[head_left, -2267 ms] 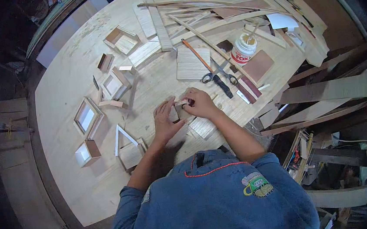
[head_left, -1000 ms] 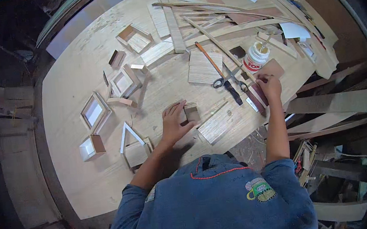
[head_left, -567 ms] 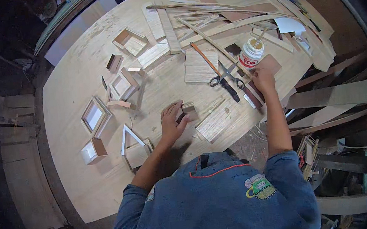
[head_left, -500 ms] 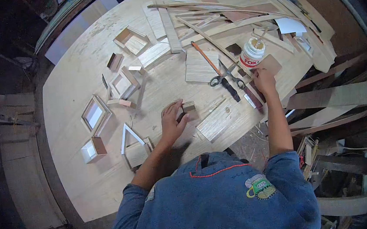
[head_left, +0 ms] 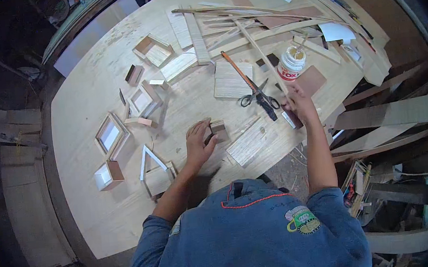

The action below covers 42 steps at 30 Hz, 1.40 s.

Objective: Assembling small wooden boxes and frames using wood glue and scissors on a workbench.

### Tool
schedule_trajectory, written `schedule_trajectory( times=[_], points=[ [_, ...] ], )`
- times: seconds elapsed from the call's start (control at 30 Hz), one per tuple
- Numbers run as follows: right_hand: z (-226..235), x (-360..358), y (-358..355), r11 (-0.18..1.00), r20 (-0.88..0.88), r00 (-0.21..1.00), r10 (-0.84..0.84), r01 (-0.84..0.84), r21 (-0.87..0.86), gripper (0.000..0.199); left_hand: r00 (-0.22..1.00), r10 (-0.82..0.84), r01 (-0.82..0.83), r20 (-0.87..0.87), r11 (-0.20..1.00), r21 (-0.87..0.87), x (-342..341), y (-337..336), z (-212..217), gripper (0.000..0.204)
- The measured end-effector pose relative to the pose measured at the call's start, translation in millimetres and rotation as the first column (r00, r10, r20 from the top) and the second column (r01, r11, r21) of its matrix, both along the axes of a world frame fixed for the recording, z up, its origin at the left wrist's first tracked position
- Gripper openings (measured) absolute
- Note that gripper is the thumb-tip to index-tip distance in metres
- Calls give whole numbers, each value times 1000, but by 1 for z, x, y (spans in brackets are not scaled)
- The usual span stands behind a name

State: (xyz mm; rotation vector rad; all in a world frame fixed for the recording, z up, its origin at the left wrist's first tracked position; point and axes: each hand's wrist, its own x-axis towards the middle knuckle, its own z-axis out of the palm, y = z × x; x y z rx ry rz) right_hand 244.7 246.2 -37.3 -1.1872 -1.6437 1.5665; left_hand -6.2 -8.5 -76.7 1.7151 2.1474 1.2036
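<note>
My left hand grips a small open wooden box at its left side, the box resting on the table. In my right hand is one end of a long thin wooden strip, which slants away over the loose wood at the back. A white glue jar with a red label and a stick in it stands just beyond my right hand. Left of that hand lie black-handled scissors, across a long orange and black tool. A flat pale board lies between my hands.
Several small wooden frames and boxes, among them a diamond-shaped frame and a house-shaped piece, stand on the left of the table. Loose strips and boards are heaped at the back right. Curved wood pieces lie beyond the right edge.
My right hand has come slightly nearer me, lifting and swinging the wooden strip; its far end has shifted right. My left hand stays on the small box, nearly still.
</note>
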Motion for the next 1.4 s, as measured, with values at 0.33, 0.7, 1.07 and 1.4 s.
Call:
schedule_trajectory(
  times=[0.33, 0.7, 1.07, 1.4],
  points=[
    [13, -50, -75, 935, -256, 947, 191, -255, -245, 59, 1000, 28, -28, 6, 1000, 13, -3, 2, -6, 52],
    [-19, -83, -122, 930, 65, 938, 340, -346, 121, 57, 1000, 25, -26, 11, 999, 47, -6, -3, -8, 50],
    [-11, -81, -119, 855, 192, 953, 233, -295, 427, 31, 1000, 12, -12, -10, 999, 29, -3, -1, -7, 55],
    [7, -103, -113, 706, 421, 890, 176, -412, 575, 12, 999, 46, -46, -26, 998, 31, -6, -3, -9, 60]
  ],
)
